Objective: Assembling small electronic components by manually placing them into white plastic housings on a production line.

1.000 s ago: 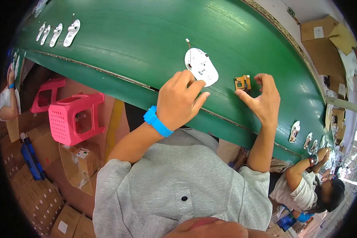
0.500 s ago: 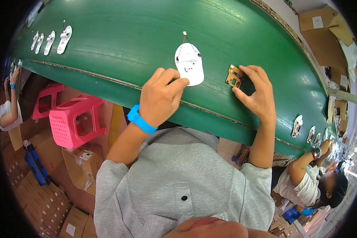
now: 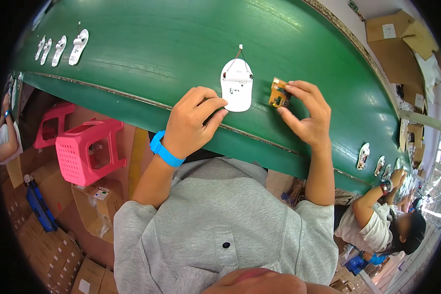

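A white rounded plastic panel with a waisted side lies on the green work surface in front of me. Red and black wires rise from it to a small white connector. At the panel's lower left edge is my left hand, its fingers curled and the index fingertip at the rim, thumb a little apart. My right hand grips a yellow-brown circuit board by its right side, between thumb and fingers. The board is tilted, to the right of the panel; dark components on it are partly covered by my fingers.
Several similar white panels stand in a row at the far left; others lie at the right, near a co-worker. Pink stools and cardboard boxes are below left. More boxes stand beyond the green surface.
The circuit board has come left, closer to the panel, and turned in my right hand. The panel has shifted slightly right, and my left thumb and index finger have parted at its edge.
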Motion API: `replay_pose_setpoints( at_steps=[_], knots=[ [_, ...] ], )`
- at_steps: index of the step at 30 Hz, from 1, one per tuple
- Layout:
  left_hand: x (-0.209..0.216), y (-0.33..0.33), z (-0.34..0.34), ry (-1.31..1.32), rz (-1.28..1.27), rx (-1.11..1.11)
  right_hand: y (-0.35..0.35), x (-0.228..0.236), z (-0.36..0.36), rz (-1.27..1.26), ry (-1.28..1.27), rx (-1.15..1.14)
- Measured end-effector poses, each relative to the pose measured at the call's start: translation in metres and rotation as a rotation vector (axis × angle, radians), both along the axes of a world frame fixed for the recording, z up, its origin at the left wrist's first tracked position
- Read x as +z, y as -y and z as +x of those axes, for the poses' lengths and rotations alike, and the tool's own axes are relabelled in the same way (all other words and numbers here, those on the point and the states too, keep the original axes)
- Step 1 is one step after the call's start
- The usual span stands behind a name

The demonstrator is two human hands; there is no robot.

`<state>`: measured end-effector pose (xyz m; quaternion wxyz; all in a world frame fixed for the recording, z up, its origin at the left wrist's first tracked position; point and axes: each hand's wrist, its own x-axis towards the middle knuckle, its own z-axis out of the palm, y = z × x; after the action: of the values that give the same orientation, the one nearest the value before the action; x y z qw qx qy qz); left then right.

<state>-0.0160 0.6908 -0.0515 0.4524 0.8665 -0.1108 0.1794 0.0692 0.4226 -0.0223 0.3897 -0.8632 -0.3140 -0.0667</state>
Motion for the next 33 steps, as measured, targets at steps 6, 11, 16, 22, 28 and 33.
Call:
replay_pose_setpoints(
  at_steps=[6, 11, 16, 22, 28, 33],
  knots=[
    [-0.001, 0.000, -0.002, -0.008, 0.015, -0.004, -0.030, 0.004, -0.010, -0.012, 0.035, 0.135],
    [-0.001, -0.002, -0.002, 0.007, 0.018, 0.007, -0.044, 0.009, -0.006, -0.025, 0.004, 0.172],
    [-0.005, -0.003, -0.001, 0.032, -0.001, 0.014, -0.052, 0.010, -0.004, -0.057, -0.033, 0.188],
    [-0.006, -0.006, -0.002, 0.036, -0.017, 0.007, -0.057, 0.008, -0.003, -0.154, -0.095, 0.235],
    [-0.006, -0.005, -0.002, 0.009, -0.031, -0.004, -0.057, 0.013, 0.001, -0.218, -0.146, 0.263],
    [-0.004, -0.007, -0.002, -0.012, -0.036, -0.010, -0.058, 0.018, 0.002, -0.268, -0.150, 0.274]
  ],
)
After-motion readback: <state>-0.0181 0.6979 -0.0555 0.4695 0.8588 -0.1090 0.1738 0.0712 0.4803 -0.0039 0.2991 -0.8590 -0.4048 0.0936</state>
